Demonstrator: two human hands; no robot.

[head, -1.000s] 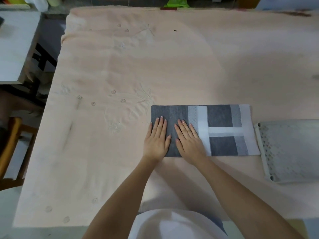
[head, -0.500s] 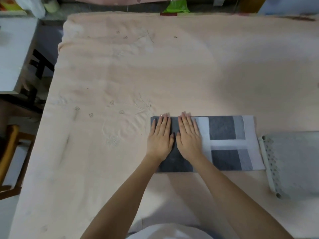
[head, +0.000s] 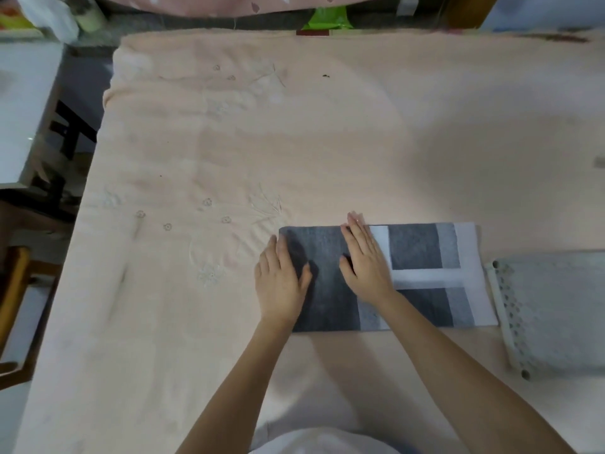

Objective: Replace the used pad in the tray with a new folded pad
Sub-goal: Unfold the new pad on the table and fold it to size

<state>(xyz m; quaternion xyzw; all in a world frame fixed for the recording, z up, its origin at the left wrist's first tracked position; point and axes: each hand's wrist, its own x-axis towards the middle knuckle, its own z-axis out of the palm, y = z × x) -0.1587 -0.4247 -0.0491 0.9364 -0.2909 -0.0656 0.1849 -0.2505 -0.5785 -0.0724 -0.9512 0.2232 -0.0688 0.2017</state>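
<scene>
honestly, both hands were laid flat with straight fingers, gripping nothing, just pressing down on the pad. the left hand sat over the pad's left edge, half on the dark grey part and half on the cloth, and the right hand lay a bit further in, fingertips reaching the far edge where the dark part met the white strips. my guess was they were spread apart like that to smooth the folded layers and set a crease, since a soft pad would spring open otherwise. the pad itself lay long-ways on the peach tablecloth, not in the tray yet. the tray, a pale one with a perforated rim, sat just beside the pad's right end, probably parked close so the folded pad only needed a short slide over. i couldn't tell whether a used pad was in it. a wooden chair showed at the left edge.
</scene>
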